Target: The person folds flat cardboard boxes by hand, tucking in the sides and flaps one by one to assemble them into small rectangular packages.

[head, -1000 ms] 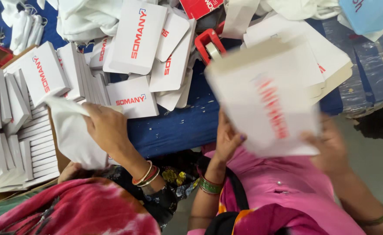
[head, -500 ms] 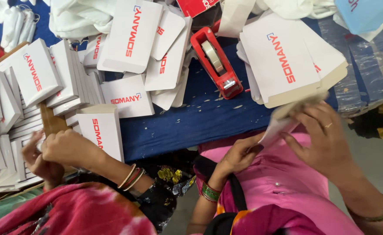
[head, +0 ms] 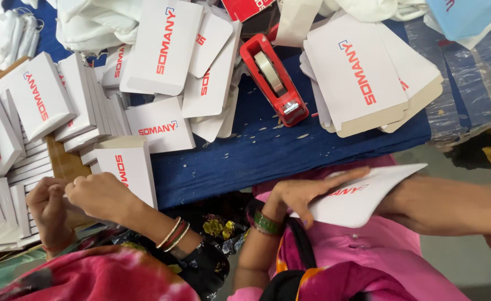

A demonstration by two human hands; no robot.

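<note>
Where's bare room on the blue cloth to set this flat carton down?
Free: blue cloth between the tape dispenser, the loose flat cartons and the near edge; also a strip in front of the right carton stack. Crowded: everything left, packed with folded boxes.

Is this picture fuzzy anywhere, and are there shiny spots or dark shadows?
Head view: mostly sharp, the red tape dispenser and the white card under the left hand crisp; the right forearm looks slightly soft; light is even, shadows faint; the clear plastic wrap at right shows pale glare.
</note>
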